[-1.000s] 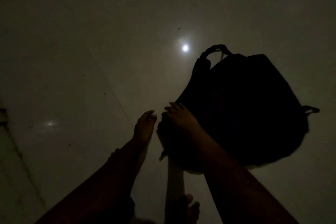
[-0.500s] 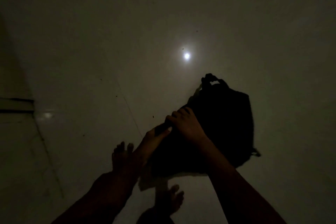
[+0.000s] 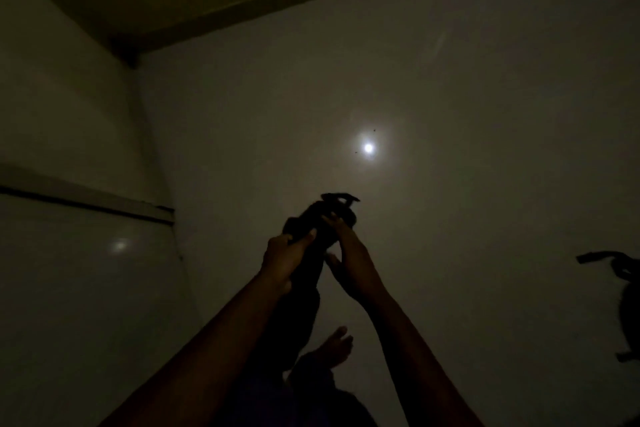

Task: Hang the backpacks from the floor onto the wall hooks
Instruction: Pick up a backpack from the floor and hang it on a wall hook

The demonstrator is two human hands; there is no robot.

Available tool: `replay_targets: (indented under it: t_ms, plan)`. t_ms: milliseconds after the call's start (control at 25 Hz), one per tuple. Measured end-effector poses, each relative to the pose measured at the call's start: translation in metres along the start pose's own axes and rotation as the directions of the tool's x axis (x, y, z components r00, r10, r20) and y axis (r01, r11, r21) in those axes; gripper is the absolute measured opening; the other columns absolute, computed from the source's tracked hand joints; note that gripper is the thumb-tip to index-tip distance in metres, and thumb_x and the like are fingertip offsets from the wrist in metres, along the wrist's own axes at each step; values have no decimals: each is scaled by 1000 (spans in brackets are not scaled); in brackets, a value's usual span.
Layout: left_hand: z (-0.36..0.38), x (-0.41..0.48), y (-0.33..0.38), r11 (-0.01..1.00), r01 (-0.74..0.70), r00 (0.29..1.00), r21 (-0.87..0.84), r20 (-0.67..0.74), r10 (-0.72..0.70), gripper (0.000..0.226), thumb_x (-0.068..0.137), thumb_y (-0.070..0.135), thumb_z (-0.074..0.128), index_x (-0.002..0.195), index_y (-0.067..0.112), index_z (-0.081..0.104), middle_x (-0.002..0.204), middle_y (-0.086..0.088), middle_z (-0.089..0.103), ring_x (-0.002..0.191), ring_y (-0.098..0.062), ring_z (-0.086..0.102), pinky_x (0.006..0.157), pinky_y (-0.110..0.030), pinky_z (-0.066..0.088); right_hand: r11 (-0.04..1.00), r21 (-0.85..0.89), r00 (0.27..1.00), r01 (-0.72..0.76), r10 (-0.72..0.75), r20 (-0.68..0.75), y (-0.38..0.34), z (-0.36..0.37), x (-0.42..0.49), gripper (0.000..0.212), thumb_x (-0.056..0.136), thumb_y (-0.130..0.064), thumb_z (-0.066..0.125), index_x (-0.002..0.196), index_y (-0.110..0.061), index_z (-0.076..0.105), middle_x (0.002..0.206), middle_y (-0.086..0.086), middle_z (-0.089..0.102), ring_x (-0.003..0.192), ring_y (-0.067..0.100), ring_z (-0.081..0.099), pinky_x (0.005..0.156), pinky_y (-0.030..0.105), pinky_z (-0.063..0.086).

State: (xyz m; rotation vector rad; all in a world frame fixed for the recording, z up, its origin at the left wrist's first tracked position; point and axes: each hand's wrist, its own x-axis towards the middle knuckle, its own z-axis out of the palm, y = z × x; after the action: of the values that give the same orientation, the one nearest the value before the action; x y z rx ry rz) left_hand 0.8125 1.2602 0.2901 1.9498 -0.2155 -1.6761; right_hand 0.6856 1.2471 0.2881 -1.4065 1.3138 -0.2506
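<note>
A: Where is the backpack (image 3: 306,224) logged?

B: Centre frame, held up between both arms in front of a pale glossy surface. Its top loop (image 3: 341,198) is uppermost, just below the glare spot (image 3: 368,148). The lower end is hidden behind the left forearm (image 3: 225,333), so clearance from the floor cannot be told.

A: Fingers?

B: The left hand (image 3: 282,258) is curled round the left side of the pack, thumb pressed across the fabric. The right hand (image 3: 353,263) is clamped over the upper part from the right, fingers together on top, thumb spread below. The top loop is not gripped by either hand.

A: Other items?

B: A second backpack (image 3: 628,302) is cut off at the far right edge, well apart. A bare foot (image 3: 330,347) is seen low, between the arms.

A: Risks to be noted?

B: No hook can be made out; the scene is very dark, so the top loop could be missed when it is offered up. The pack is held by soft fabric only, so a slip is likely if one hand is freed to reach the top loop. If dropped, the bare foot beneath could be struck. Loose straps could be snagged or trodden on. The second backpack could be tripped over if steps are taken to the right
</note>
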Motion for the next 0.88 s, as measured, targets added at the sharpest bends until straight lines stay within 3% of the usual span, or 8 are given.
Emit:
replay_targets:
  t_ms: [80, 160, 240, 320, 400, 560, 720, 880]
  plan:
    - [2, -38, 23, 984, 16, 999, -177, -26, -21, 41, 89, 20, 59, 124, 0, 54, 124, -20, 59, 89, -26, 61, 79, -36, 53, 995, 95, 997, 38, -32, -64, -21, 6, -34, 53, 94, -3, 47, 144, -9, 28, 150, 10, 34, 128, 7, 33, 107, 12, 26]
    - [2, -67, 44, 957, 1, 999, -292, -44, -14, 43, 89, 18, 58, 127, -1, 50, 129, -20, 56, 99, -29, 59, 81, -35, 49, 971, 237, 999, -12, 24, -47, -41, 8, -57, 50, 97, -11, 45, 145, -16, 31, 144, 6, 43, 119, 4, 40, 91, 0, 37]
    - [2, -86, 61, 915, -8, 1000, -403, -25, -3, 45, 88, 17, 59, 128, 0, 50, 133, -20, 54, 114, -32, 56, 87, -36, 48, 965, 259, 997, -39, 54, -52, -62, -2, -70, 48, 96, -22, 47, 143, -22, 35, 140, 0, 49, 114, 2, 45, 74, -12, 35]
    - [3, -93, 71, 861, -5, 1000, -508, -14, -3, 46, 86, 17, 62, 128, 0, 50, 134, -19, 53, 119, -33, 54, 91, -37, 48, 964, 264, 999, -38, 42, -12, -76, -17, -71, 53, 91, -29, 56, 141, -23, 39, 133, -7, 52, 110, 2, 49, 67, -13, 35]
    - [3, -94, 83, 819, 12, 999, -574, -23, -30, 50, 84, 19, 65, 128, 1, 50, 136, -18, 50, 121, -33, 52, 99, -41, 46, 984, 176, 998, -31, 20, 64, -93, -38, -67, 66, 84, -30, 66, 142, -24, 37, 129, -8, 52, 113, 6, 51, 76, -6, 37]
    - [9, -73, 121, 775, 53, 998, -630, 16, -55, 54, 83, 22, 67, 129, 2, 49, 139, -18, 47, 123, -31, 51, 101, -39, 46, 996, -83, 989, 39, -26, 149, -113, -81, -33, 82, 74, -26, 77, 143, -24, 34, 144, 1, 46, 132, 17, 44, 104, 22, 37]
    - [21, -45, 177, 749, 65, 998, -659, 36, -55, 54, 83, 19, 66, 132, 3, 48, 138, -17, 48, 123, -31, 50, 95, -37, 47, 987, -120, 991, 110, -100, 84, -136, -113, 15, 83, 70, -20, 81, 141, -20, 38, 140, 3, 51, 120, 3, 45, 82, -9, 29]
    - [28, -19, 237, 741, 14, 998, -671, -33, -48, 48, 86, 13, 62, 132, 9, 48, 138, -16, 48, 122, -33, 50, 91, -40, 48, 957, -225, 982, 183, -188, -1, -157, -141, 67, 74, 70, -16, 80, 136, -13, 46, 132, 7, 59, 121, 16, 55, 86, -1, 31]
